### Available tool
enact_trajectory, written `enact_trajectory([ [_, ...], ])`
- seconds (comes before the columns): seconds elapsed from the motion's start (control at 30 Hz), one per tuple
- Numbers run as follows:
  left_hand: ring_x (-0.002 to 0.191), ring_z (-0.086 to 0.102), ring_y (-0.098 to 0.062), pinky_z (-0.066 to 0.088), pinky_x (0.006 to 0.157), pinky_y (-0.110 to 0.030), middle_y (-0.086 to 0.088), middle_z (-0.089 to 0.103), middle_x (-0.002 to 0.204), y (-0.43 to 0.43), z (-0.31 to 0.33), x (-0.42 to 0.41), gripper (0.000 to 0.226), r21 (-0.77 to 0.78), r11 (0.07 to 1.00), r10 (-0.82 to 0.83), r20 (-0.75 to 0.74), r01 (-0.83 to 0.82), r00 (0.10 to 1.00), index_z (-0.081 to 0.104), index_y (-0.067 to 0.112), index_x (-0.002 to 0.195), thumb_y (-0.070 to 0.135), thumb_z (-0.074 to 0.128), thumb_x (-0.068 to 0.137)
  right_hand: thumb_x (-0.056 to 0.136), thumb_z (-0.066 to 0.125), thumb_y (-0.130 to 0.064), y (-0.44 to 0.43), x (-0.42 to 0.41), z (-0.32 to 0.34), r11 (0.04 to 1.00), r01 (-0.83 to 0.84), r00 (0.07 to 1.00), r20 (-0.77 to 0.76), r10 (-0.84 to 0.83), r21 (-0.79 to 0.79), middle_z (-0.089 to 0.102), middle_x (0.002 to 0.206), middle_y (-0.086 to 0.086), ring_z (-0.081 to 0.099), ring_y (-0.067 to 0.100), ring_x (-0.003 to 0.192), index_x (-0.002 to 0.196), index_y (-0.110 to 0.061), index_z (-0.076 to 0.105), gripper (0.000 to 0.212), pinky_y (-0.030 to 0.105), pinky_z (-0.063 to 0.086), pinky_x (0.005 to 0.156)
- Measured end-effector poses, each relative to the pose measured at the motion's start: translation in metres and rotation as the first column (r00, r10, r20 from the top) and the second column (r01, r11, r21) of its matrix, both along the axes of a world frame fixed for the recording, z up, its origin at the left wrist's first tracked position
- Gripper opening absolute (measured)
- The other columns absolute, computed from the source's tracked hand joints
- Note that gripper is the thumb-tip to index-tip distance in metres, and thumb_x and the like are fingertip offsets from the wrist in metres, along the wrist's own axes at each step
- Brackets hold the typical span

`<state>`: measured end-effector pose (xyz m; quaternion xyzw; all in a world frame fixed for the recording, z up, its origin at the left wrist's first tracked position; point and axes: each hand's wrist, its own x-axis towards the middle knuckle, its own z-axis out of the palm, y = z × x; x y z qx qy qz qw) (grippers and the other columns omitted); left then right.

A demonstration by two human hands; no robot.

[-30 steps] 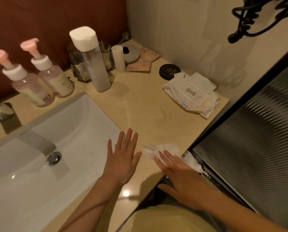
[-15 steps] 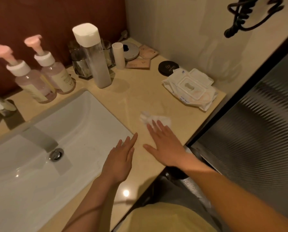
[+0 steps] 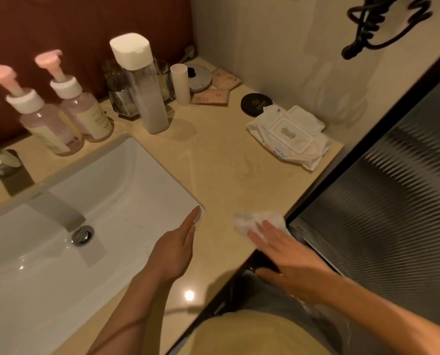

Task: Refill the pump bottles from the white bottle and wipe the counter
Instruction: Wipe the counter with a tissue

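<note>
My right hand lies flat with straight fingers pressing a crumpled white wipe onto the beige counter, close to its front right edge. My left hand rests open, edge-on, at the sink's near right corner, touching the rim. At the back left stand two pump bottles with pink heads, one further left and one beside it. The tall white-capped bottle stands upright right of them, capped.
A white sink with a grey faucet fills the left. A wipes pack with its lid open, a black round compact, sachets, a small white tube and glass tumblers sit at the back. A ribbed dark panel borders the right.
My right hand has pulled the wipe back from the counter's middle toward the front right edge. My left hand turned more edge-on and shifted slightly to the sink corner.
</note>
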<state>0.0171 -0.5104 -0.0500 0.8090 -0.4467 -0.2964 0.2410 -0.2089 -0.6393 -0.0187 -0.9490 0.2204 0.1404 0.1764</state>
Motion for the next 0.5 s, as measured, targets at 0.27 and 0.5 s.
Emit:
enact_trajectory([
  [0.27, 0.126, 0.047, -0.02, 0.032, 0.096, -0.022, -0.004, 0.048, 0.141, -0.021, -0.002, 0.004, 0.042, -0.083, 0.944, 0.304, -0.17, -0.321, 0.938, 0.044, 0.019, 0.14, 0.029, 0.043, 0.1, 0.089, 0.015, -0.065, -0.092, 0.027, -0.018, 0.949, 0.303, 0.953, 0.032, -0.302, -0.089, -0.015, 0.156, 0.005, -0.019, 0.014, 0.142, 0.147, -0.022, -0.016, 0.079, 0.029, -0.011, 0.114],
  [0.5, 0.12, 0.047, -0.028, 0.033, 0.096, -0.028, -0.011, 0.051, 0.129, -0.087, 0.025, -0.002, 0.035, -0.251, 0.939, 0.257, 0.055, -0.236, 0.965, 0.054, 0.014, 0.128, 0.02, 0.051, 0.094, 0.085, 0.002, -0.07, -0.046, 0.084, -0.022, 0.988, 0.136, 0.985, 0.113, -0.127, -0.069, -0.017, 0.156, 0.004, -0.02, 0.018, 0.142, 0.149, -0.019, -0.011, 0.083, 0.037, -0.005, 0.118],
])
